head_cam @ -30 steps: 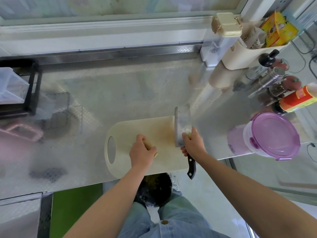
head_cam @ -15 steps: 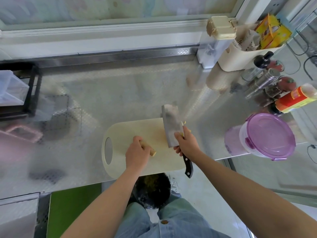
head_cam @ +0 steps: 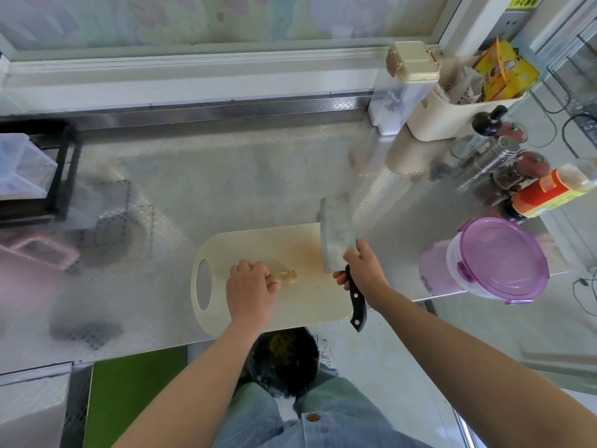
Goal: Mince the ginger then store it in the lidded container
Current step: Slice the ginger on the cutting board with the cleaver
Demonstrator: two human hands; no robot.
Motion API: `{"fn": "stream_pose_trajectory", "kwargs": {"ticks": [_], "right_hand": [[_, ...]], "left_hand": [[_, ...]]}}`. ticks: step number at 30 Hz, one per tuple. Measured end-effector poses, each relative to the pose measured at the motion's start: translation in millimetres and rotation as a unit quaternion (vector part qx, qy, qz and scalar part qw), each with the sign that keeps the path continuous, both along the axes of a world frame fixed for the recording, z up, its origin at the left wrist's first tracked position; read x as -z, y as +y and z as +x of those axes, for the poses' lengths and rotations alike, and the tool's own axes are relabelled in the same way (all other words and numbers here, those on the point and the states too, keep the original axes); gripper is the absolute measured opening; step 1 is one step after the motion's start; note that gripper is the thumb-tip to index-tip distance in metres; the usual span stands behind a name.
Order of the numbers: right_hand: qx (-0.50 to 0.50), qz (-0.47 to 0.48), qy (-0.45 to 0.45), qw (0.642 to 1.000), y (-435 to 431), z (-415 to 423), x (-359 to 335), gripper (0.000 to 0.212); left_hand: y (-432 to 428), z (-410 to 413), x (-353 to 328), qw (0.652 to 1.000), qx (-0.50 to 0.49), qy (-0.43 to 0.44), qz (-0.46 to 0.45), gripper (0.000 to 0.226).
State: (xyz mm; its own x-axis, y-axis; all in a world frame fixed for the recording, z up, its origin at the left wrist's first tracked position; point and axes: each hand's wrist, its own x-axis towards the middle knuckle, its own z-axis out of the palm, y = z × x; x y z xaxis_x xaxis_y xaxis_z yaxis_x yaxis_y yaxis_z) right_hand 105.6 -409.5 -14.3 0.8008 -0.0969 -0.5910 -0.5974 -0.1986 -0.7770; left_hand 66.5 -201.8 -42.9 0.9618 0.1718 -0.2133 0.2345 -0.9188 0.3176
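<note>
head view.

novice: where's the ginger (head_cam: 286, 277) at?

cook: lying on the cutting board (head_cam: 274, 240), one whole knob, nothing cut off it that i can see. the left hand (head_cam: 250, 287) has its fingers curled over the left end, pinning it down, and the other end pokes out toward the blade.

novice: and the cleaver (head_cam: 334, 240)?

cook: the right hand (head_cam: 363, 273) is wrapped round it where handle meets blade. the blade sits to the right of the ginger, not touching it (whether its edge rests on the board i can't tell).

novice: so how would you go about it?

cook: i'd tuck those left fingertips back, knuckles toward the blade. slice thin first, cut the slices into strips, then rock the cleaver across them. keep the pile mid-board so nothing skids off. the lidded container (head_cam: 497, 260) stands well off to the right with its purple lid on, so that has to come off before any scooping.
</note>
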Motion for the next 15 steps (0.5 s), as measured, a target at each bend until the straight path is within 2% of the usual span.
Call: {"fn": "stream_pose_trajectory", "kwargs": {"ticks": [2,5,6,8,10,11,13,15], "right_hand": [[-0.074,-0.055,-0.014,0.996,3.3,-5.5,2.0,0.02],[-0.135,-0.13,-0.053,0.981,10.6,-11.2,3.6,0.015],[-0.152,-0.156,-0.076,0.973,12.6,-12.1,4.2,0.015],[-0.196,-0.204,-0.133,0.95,16.6,-13.1,4.4,0.018],[-0.256,-0.263,-0.202,0.908,21.1,-13.8,5.8,0.021],[-0.286,-0.287,-0.231,0.885,22.9,-15.0,6.8,0.023],[-0.342,-0.318,-0.263,0.844,25.9,-18.4,8.1,0.028],[-0.379,-0.323,-0.279,0.821,23.6,-22.3,10.4,0.032]], "left_hand": [[-2.9,-0.7,-1.2,1.0,-0.002,0.0,0.008,0.027],[-10.0,0.1,-3.6,0.997,-0.021,-0.068,-0.028,0.019],[-13.4,1.1,-5.5,0.993,-0.03,-0.084,-0.083,0.014],[-25.1,5.2,-15.9,0.967,-0.065,-0.036,-0.243,0.018],[-39.4,14.0,-30.5,0.913,-0.116,0.045,-0.39,0.031],[-46.2,18.8,-36.5,0.888,-0.14,0.069,-0.432,0.036],[-54.4,27.0,-37.8,0.874,-0.169,0.085,-0.447,0.044],[-55.1,30.5,-34.6,0.891,-0.18,0.09,-0.407,0.039]]}}
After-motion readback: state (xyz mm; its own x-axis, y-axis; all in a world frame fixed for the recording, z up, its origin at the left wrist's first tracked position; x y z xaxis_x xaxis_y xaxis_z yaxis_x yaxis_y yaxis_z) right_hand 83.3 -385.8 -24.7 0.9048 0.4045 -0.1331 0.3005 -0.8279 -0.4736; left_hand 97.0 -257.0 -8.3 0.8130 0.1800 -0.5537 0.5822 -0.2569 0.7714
